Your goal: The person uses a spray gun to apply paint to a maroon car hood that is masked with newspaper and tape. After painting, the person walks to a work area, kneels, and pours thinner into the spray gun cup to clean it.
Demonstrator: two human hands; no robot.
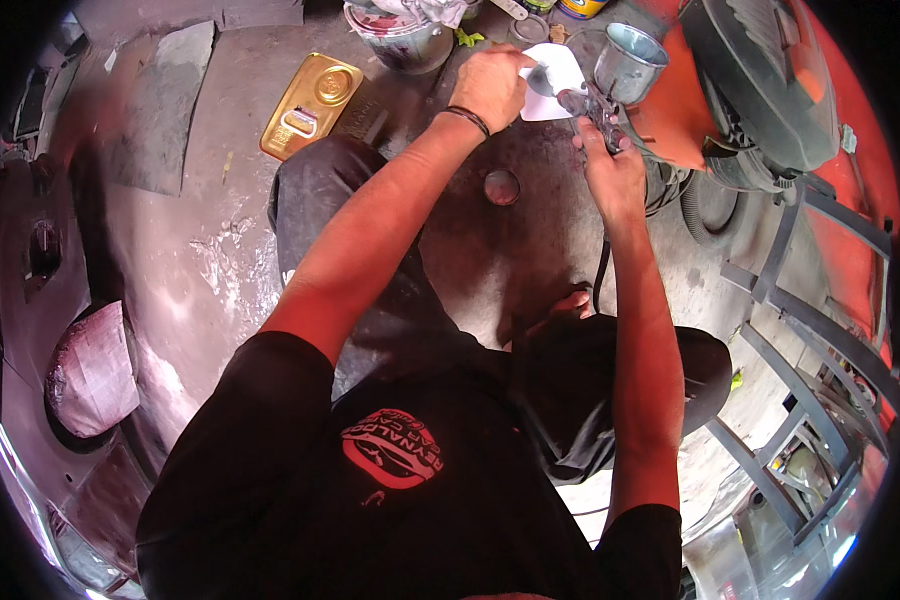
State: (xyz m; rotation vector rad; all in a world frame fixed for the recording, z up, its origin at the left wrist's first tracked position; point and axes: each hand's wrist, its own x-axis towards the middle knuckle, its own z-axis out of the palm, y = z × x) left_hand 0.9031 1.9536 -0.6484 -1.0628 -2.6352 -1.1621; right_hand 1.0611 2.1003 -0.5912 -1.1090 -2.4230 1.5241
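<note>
paper cone [555, 80] white | spray gun cup [628, 60] silver | flat can [310, 103] gold (shiny) | compressor [770, 90] orange, grey

The spray gun [602, 112] sits in the right hand [615, 175], its cup [628, 60] on top. The left hand [490, 85] holds a paper [555, 85] just left of the gun. On the floor [210, 260], a flat can [310, 103] lies left of the hands, a bucket [402, 38] behind them, a round lid [501, 187] between the forearms.

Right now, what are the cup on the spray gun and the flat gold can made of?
The cup looks like bare metal: silvery, shiny, with bright glints. The gold can seems to be thin painted or coated metal, smooth and glossy, with a pressed round cap.
</note>
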